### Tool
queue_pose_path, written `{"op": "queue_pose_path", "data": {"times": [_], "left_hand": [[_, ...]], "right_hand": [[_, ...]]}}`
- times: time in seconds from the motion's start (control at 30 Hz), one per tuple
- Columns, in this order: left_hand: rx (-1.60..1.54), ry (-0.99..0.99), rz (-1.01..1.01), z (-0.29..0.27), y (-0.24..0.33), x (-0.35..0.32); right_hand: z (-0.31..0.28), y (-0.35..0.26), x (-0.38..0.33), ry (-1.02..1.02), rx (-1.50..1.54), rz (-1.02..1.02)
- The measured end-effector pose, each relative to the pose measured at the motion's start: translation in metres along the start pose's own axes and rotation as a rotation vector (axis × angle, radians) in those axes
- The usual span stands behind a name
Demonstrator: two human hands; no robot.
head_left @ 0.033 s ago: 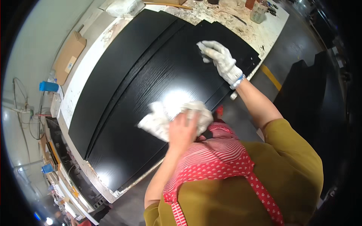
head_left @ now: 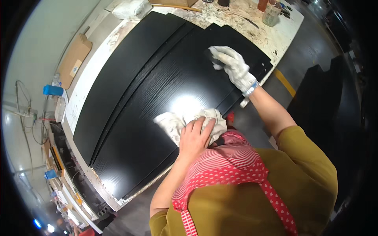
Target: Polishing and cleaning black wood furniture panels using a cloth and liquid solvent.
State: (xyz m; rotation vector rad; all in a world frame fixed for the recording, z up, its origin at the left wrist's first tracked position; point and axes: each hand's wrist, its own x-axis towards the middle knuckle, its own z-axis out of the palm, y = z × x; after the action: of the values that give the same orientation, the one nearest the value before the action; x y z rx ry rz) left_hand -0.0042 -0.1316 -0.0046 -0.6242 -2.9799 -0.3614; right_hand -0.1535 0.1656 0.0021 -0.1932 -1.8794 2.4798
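Observation:
My bare left hand (head_left: 193,137) presses a bunched white cloth (head_left: 169,124) onto the glossy black panel (head_left: 138,141), close to its near edge. Its fingers are bent over the cloth. My right hand (head_left: 232,66), in a white knitted glove, is over the far right part of the panel. Those fingers are curled together, and a small dark thing seems to show at their tips, too unclear to name. Wood-grain texture and a bright light reflection show on the panel's surface. More black panels (head_left: 118,74) lie stacked with it, their edges offset.
The panels rest on a paint-stained white table (head_left: 240,15). On its far side are a glass jar (head_left: 271,15), a plastic-wrapped bundle (head_left: 132,8) and a thin wooden stick (head_left: 177,7). A cardboard box (head_left: 75,61) and a blue cup-like object (head_left: 53,90) are at the left.
My left hand and the cloth have shifted slightly to the right. My right hand has turned a little and moved slightly down.

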Motion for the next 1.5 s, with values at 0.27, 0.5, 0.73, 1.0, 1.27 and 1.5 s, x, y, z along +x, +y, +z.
{"op": "queue_pose_path", "data": {"times": [0.27, 0.5, 0.73, 1.0, 1.27, 1.5], "left_hand": [[0.114, 0.381, -0.949, -0.020, -0.151, -0.001], [0.151, 0.332, -0.095, 0.085, 0.027, 0.198], [-0.320, -0.023, 0.619, 0.068, 0.184, 0.261], [-0.100, 0.002, 0.159, 0.033, 0.137, 0.326], [-0.310, 0.152, -0.316, 0.016, 0.008, 0.263], [-0.247, -0.025, -0.388, 0.039, -0.050, 0.243]], "right_hand": [[-0.186, -0.031, 0.024, 0.192, 0.550, -0.119], [-0.190, -0.004, 0.028, 0.170, 0.799, 0.057], [-0.244, -0.006, 0.030, 0.280, 0.141, -0.132], [-0.249, 0.000, 0.033, 0.137, 0.851, -0.025], [-0.268, 0.016, 0.040, -0.194, 0.861, 0.088], [-0.245, -0.003, 0.064, -0.066, 0.715, 0.174]]}}
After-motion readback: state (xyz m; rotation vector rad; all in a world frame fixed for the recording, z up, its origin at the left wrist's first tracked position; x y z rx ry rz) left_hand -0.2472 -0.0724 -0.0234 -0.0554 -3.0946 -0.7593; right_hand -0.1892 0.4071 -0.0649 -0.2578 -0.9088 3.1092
